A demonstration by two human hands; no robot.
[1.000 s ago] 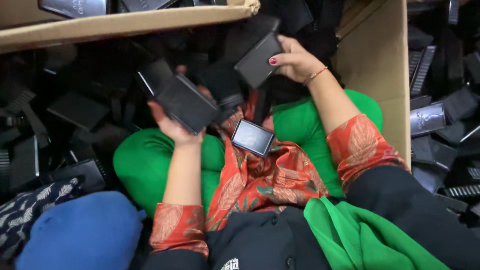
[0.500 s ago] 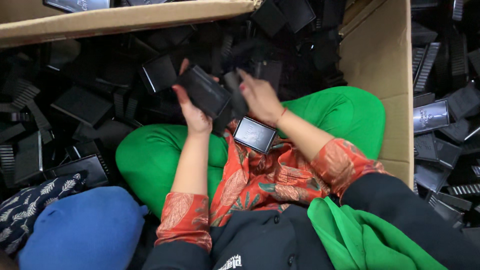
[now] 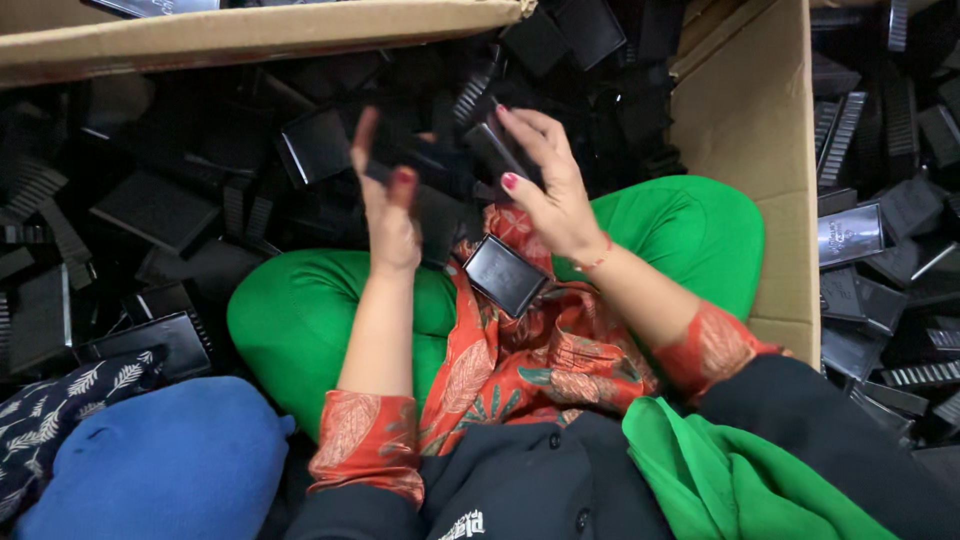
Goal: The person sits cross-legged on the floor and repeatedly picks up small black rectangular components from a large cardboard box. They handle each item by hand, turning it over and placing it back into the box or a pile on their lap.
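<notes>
Both hands are raised over the lap and hold flat black parts between them: the left hand [image 3: 392, 215] grips one black part [image 3: 420, 160], and the right hand [image 3: 545, 185] presses a second black piece [image 3: 497, 148] against it. The joining looks unfinished. One black box [image 3: 503, 274] already lies on the lap; a large pile [image 3: 180, 190] remains around.

Two hands [image 3: 390, 215]; countless black boxes [image 3: 505, 275]
</notes>
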